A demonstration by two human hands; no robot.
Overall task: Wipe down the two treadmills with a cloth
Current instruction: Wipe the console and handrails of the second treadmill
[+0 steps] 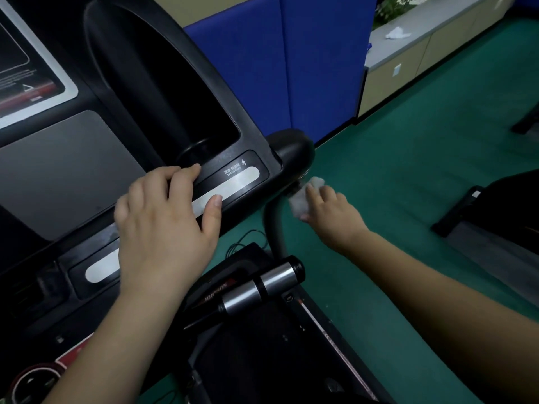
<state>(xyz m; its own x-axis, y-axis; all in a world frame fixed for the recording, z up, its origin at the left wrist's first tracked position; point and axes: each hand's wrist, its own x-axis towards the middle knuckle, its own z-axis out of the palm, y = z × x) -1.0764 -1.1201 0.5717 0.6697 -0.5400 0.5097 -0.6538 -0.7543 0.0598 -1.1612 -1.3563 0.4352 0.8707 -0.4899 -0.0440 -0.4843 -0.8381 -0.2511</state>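
Resting flat on treadmill console (87, 170), left hand (163, 228) has fingers spread, thumb on the silver speed-key strip (233, 185) | right hand (329, 217) pinches white cloth (303, 199) against the black side handrail (274, 225) below the console corner | second treadmill (495, 217) on green floor (393, 158), right | blue partition (291, 59) behind

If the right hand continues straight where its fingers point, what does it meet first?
Probably the black curved handrail post: the right hand already presses the white crumpled cloth against it, though depth is unclear.
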